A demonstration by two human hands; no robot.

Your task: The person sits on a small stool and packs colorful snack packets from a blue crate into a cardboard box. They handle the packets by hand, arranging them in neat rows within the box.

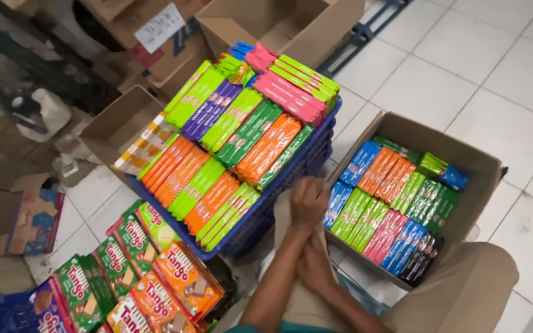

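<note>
My left hand [308, 200] rests with curled fingers on my khaki-clad knee [291, 216], holding nothing. It sits between the corner of a blue plastic crate [291, 176] and the near wall of an open cardboard box [402, 129]. My right hand [313, 266] lies lower on my thigh, against my left forearm, with its fingers partly hidden. The crate is piled with flat snack bars [235, 148] in green, orange, purple and pink wrappers. The box holds upright rows of bars [384, 203] in blue, orange, green, pink and black.
Larger orange and green snack packs [149, 265] lie stacked at the lower left. Open cardboard boxes [266, 21] stand behind the crate, another [115, 120] to its left. White floor tiles [464, 55] stretch to the upper right. A small printed carton [35, 219] lies at the far left.
</note>
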